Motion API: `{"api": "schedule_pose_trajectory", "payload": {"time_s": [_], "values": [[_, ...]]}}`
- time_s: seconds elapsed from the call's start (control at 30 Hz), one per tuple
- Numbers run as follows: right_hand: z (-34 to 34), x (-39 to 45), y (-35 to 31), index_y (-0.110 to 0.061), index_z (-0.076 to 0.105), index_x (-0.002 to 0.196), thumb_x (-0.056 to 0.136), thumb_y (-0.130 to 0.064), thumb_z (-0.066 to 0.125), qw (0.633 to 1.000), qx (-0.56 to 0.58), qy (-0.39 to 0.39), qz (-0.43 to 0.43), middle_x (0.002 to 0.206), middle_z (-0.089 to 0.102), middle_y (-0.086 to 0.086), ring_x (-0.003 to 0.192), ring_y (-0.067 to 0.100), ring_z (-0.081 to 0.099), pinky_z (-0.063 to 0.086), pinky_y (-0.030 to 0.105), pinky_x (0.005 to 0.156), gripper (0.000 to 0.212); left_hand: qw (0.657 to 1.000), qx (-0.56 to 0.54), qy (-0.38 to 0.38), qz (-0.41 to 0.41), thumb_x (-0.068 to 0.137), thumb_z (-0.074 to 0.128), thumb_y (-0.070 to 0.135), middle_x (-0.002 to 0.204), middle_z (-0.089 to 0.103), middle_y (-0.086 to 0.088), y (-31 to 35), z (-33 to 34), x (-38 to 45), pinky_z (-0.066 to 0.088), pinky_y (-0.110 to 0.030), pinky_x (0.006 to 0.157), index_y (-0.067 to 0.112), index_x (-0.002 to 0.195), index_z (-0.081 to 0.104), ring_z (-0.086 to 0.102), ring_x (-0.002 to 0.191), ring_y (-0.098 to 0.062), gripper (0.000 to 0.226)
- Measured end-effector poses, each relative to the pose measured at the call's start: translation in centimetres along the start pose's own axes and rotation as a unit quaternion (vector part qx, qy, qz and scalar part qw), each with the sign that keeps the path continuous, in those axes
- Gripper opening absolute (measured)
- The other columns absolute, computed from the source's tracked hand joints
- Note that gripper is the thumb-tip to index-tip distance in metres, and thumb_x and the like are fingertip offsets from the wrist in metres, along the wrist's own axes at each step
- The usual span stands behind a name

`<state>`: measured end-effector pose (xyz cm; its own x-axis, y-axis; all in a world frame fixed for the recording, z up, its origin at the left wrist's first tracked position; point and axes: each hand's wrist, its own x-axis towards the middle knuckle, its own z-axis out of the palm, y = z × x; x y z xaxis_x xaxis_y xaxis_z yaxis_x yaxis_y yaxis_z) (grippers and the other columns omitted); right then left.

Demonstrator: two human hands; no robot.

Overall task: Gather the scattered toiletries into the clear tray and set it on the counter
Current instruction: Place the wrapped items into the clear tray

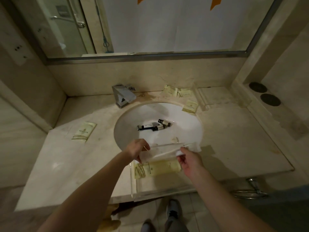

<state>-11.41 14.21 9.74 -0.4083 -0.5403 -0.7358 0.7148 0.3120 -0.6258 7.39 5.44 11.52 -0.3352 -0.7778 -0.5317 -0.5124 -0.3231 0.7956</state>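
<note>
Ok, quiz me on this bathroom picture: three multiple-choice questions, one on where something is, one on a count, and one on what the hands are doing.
1. Where do the small dark bottles lie?
A. in the sink basin
B. in the clear tray
C. on the counter by the wall

2. How many packets lie on the counter left of the sink?
A. none
B. one
C. three

3. What are the two hands doing?
A. resting flat on the counter
B. each lifting a bottle
C. holding one pale wrapper between them

Answers:
1 A: the bottles rest on the white sink basin.
2 B: a single packet lies there.
3 C: left hand and right hand grip the pale wrapper.
</note>
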Motion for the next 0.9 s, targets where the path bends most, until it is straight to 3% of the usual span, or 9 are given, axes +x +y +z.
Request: {"api": "schedule_pose_trajectory", "payload": {"time_s": [0.1, 0.17, 0.3, 0.37, 0.43, 0.5, 0.67, 0.77, 0.9], "values": [[0.1, -0.1, 1.0, -0.001, 0.060, 0.092, 0.087, -0.001, 0.064, 0.999, -0.034, -0.015, 0.034, 0.085, 0.062, 0.014, 0.068, 0.019, 0.058, 0.049, 0.019, 0.039, 0.007, 0.989, 0.141, -0.031, 0.028, 0.087, 0.055, 0.004, 0.080, 0.059, -0.005, -1.0, -0.4, -0.4, 0.046, -0.020, 0.040, 0.010, 0.088, 0.058, 0.058, 0.059, -0.017, 0.006], [0.1, -0.2, 1.5, -0.002, 0.060, 0.088, 0.088, -0.003, 0.063, 0.997, -0.050, -0.023, 0.058, 0.082, 0.061, 0.014, 0.066, 0.020, 0.057, 0.051, 0.020, 0.041, 0.004, 0.973, 0.224, -0.028, 0.045, 0.083, 0.061, 0.006, 0.085, 0.061, -0.004, -1.9, -0.6, -0.4, 0.046, -0.018, 0.047, 0.014, 0.088, 0.058, 0.058, 0.062, -0.014, 0.010], [-0.3, 0.1, 2.4, -0.001, 0.057, 0.092, 0.091, -0.010, 0.060, 0.994, -0.064, -0.004, 0.086, 0.076, 0.059, 0.015, 0.060, 0.019, 0.055, 0.049, 0.019, 0.037, 0.009, 0.945, 0.319, -0.004, 0.066, 0.081, 0.062, 0.012, 0.091, 0.060, -0.001, -2.9, -0.3, -0.6, 0.047, -0.025, 0.070, 0.016, 0.092, 0.063, 0.057, 0.081, -0.018, 0.012], [-0.6, 0.4, 2.7, -0.001, 0.057, 0.092, 0.091, -0.010, 0.059, 0.992, -0.097, 0.015, 0.085, 0.070, 0.056, 0.013, 0.046, 0.015, 0.053, 0.045, 0.016, 0.033, 0.009, 0.927, 0.366, -0.003, 0.079, 0.081, 0.062, 0.013, 0.095, 0.062, -0.003, -3.0, -0.1, -0.6, 0.048, -0.028, 0.075, 0.016, 0.091, 0.063, 0.058, 0.087, -0.021, 0.011], [-0.9, 0.8, 2.7, -0.002, 0.059, 0.087, 0.090, -0.011, 0.062, 0.984, -0.156, 0.037, 0.071, 0.063, 0.053, 0.009, 0.033, 0.010, 0.047, 0.038, 0.014, 0.030, 0.010, 0.906, 0.413, 0.002, 0.092, 0.081, 0.061, 0.015, 0.092, 0.064, -0.005, -3.0, 0.0, -0.5, 0.050, -0.033, 0.076, 0.020, 0.080, 0.058, 0.060, 0.087, -0.025, 0.006], [-1.0, 1.0, 2.6, -0.004, 0.060, 0.082, 0.088, -0.014, 0.066, 0.973, -0.216, 0.054, 0.054, 0.059, 0.052, 0.007, 0.037, 0.011, 0.045, 0.034, 0.014, 0.031, 0.013, 0.890, 0.446, 0.013, 0.098, 0.081, 0.061, 0.016, 0.087, 0.061, -0.004, -3.1, 0.2, -0.5, 0.052, -0.035, 0.073, 0.021, 0.075, 0.050, 0.060, 0.082, -0.026, 0.012], [-1.1, 1.6, 2.9, -0.004, 0.059, 0.076, 0.087, -0.020, 0.068, 0.957, -0.276, 0.079, 0.031, 0.056, 0.052, 0.008, 0.043, 0.013, 0.044, 0.032, 0.019, 0.038, 0.022, 0.861, 0.495, 0.045, 0.106, 0.083, 0.062, 0.019, 0.102, 0.056, -0.008, -3.3, 0.7, -0.3, 0.050, -0.037, 0.074, 0.014, 0.094, 0.055, 0.059, 0.087, -0.030, 0.014], [-0.8, 1.8, 3.4, -0.001, 0.063, 0.091, 0.087, -0.024, 0.067, 0.959, -0.267, 0.087, 0.027, 0.066, 0.055, 0.008, 0.045, 0.013, 0.045, 0.031, 0.016, 0.032, 0.023, 0.854, 0.507, 0.054, 0.101, 0.085, 0.061, 0.021, 0.106, 0.057, -0.009, -3.3, 0.8, -0.1, 0.051, -0.038, 0.076, 0.012, 0.099, 0.056, 0.060, 0.090, -0.029, 0.018], [-0.4, 1.6, 3.9, 0.001, 0.056, 0.114, 0.085, -0.022, 0.069, 0.975, -0.192, 0.106, 0.035, 0.075, 0.054, 0.010, 0.046, 0.015, 0.044, 0.030, 0.014, 0.031, 0.039, 0.853, 0.516, 0.048, 0.068, 0.077, 0.076, 0.028, 0.107, 0.060, -0.007, -2.8, 0.6, 0.2, 0.054, -0.041, 0.082, 0.013, 0.102, 0.057, 0.062, 0.096, -0.029, 0.035]]}}
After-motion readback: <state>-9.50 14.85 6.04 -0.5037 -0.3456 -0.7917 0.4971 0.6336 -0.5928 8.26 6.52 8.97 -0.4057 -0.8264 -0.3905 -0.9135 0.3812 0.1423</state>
